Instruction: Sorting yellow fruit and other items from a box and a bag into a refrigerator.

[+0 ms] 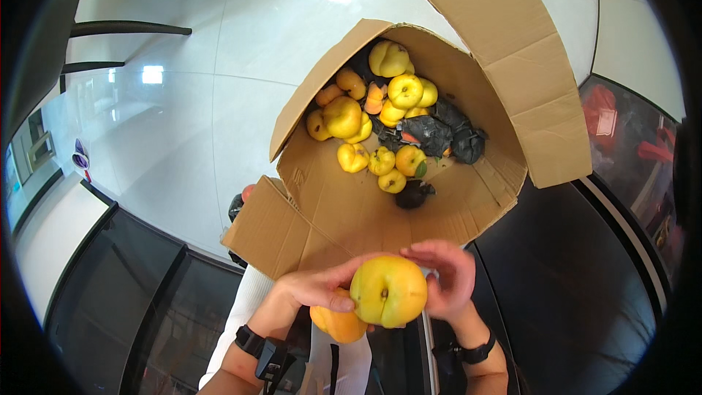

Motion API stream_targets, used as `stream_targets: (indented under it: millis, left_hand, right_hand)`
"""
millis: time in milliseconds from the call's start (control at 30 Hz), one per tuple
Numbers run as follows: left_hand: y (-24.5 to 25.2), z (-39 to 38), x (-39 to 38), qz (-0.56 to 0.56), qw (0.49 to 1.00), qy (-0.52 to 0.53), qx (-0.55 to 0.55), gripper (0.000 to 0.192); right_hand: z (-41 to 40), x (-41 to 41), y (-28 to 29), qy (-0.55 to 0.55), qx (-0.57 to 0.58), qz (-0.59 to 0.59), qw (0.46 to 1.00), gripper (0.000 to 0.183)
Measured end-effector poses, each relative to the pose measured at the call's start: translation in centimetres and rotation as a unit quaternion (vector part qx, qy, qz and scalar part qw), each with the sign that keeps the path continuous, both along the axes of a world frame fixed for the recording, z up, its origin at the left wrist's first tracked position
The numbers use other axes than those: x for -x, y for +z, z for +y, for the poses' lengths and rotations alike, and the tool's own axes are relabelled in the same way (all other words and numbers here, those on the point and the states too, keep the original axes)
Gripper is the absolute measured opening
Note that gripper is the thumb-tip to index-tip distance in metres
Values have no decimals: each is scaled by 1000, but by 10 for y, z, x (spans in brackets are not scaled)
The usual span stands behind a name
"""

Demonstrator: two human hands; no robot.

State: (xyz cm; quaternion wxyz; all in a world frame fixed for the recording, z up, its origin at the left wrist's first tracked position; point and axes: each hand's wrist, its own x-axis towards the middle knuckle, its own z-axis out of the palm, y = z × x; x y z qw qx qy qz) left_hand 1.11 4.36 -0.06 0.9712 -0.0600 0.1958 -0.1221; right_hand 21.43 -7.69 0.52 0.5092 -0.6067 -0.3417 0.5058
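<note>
My left hand (323, 288) grips a large yellow-green round fruit (388, 292), its stem end facing up. A second, more orange fruit (339, 322) sits against it, lower left, partly beneath my left hand. My right hand (449, 280) is at the large fruit's right side, slightly blurred, fingers curved and apart; whether it touches the fruit is not plain. Beyond both hands stands an open cardboard box (351, 219) with several yellow and orange fruits (343, 117), crumpled black plastic bags (428, 134) and a dark round thing (414, 194) inside.
A long box flap (515, 71) folds out at the right, a shorter flap (269, 230) at the near left. Dark chair legs (131, 28) stand on the glossy tiled floor (263, 22). Dark cabinet fronts (565, 263) lie at the right, dark glassy panels (109, 263) at the lower left.
</note>
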Motion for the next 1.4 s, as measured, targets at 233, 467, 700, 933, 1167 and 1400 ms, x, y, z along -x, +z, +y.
stream_targets:
  millis: [233, 467, 700, 933, 1167, 1400]
  left_hand:
    - [13, 14, -5, -53, 996, 29, 71, 100]
    - [8, 8, 10, -20, 994, 85, 60, 88]
    - [-9, -5, 2, -98, 987, 130, -13, 62]
    - [36, 8, -23, 123, 980, 130, 80, 42]
    - [63, -1, -2, 7, 991, 132, -15, 55]
    - [214, -7, -38, -146, 962, 80, -218, 58]
  right_hand:
    - [-16, -28, -213, 298, 500, -262, 770, 59]
    - [-3, -18, -269, 312, 652, -305, 620, 67]
    - [-6, -7, -279, 333, 625, -323, 628, 77]
    - [-44, -38, -259, 172, 614, -103, 763, 93]
    - [-41, -29, -22, -119, 224, 326, 911, 89]
    - [-106, -7, 190, -156, 132, 472, 858, 60]
